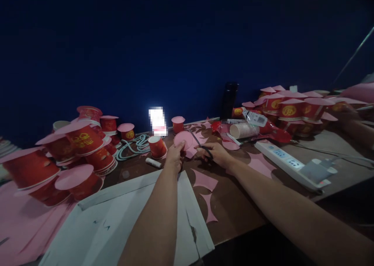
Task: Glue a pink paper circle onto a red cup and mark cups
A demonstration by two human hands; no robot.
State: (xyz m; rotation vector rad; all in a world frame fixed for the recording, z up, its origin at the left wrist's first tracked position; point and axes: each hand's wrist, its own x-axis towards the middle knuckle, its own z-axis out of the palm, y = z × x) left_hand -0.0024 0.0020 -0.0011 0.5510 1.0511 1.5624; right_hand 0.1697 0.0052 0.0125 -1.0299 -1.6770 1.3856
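Observation:
My left hand (pixel 174 157) pinches a piece of pink paper (pixel 182 136) with a rounded outline, its thumb on top. In my right hand (pixel 216 154) is a pair of dark scissors (pixel 199 140), the fingers closed round the handles. The blades lie at the right edge of the paper. Just left of my hands stands an upright red paper cup (pixel 157 148). Behind the paper is another red cup (pixel 178 126) topped with a pink disc. Pink offcuts (pixel 205 179) with curved edges lie below my right hand.
Disc-topped red cups (pixel 84 139) are piled at left, and more (pixel 289 109) at back right. A white board (pixel 117 215) lies in front. A power strip (pixel 288 162), a sleeve of cups (pixel 245 130), a coiled cable (pixel 136 146) and a bright, blurred-out screen (pixel 157 122) surround my hands. Another person's arm (pixel 355 125) reaches in at right.

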